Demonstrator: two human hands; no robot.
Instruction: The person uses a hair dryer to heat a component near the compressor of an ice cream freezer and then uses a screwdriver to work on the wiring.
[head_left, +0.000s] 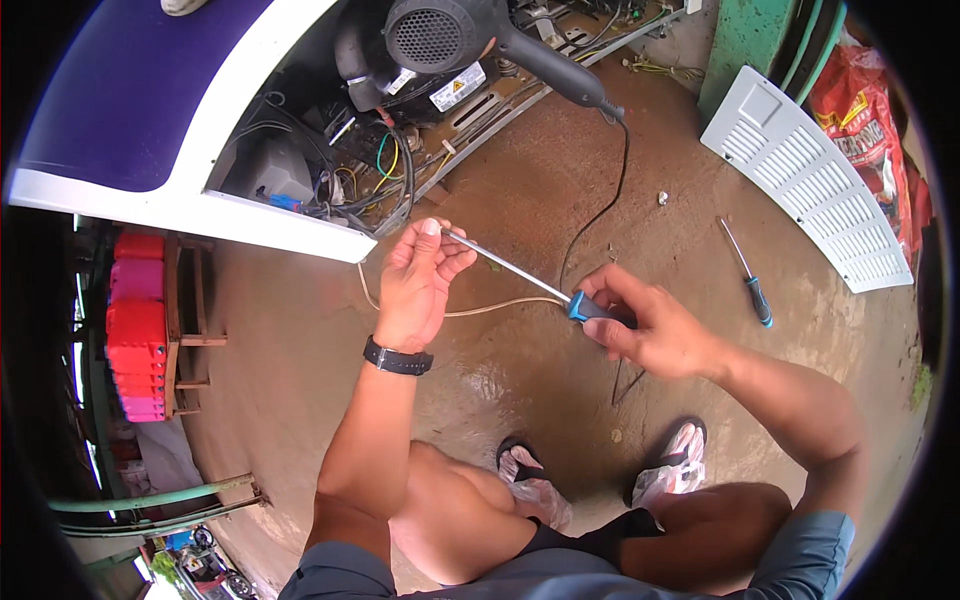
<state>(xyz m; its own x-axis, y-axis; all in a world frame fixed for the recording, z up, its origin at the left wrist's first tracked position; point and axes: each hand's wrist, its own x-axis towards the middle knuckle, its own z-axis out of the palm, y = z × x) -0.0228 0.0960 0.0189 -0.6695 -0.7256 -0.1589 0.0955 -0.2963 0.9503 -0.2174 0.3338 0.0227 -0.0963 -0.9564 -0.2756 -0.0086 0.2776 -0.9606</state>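
Between my two hands runs a long screwdriver (515,271) with a blue and dark handle. My right hand (640,322) is wrapped round its handle. At the other end, my left hand (424,262) pinches close about the tip of the shaft; whether a small screw sits there is too small to tell. Just beyond my left hand lies the opened base of a white and dark-blue appliance (290,230), with wires (390,165) and a black compressor (420,95) inside. A black hair dryer (480,45) rests over the compressor.
A second screwdriver (747,275) lies on the wet brown floor (500,370) to the right. Beyond it are a grey vented panel (800,170) and a red bag (862,120). Cords cross the floor. Red and pink stacked plastic items (138,320) stand at left.
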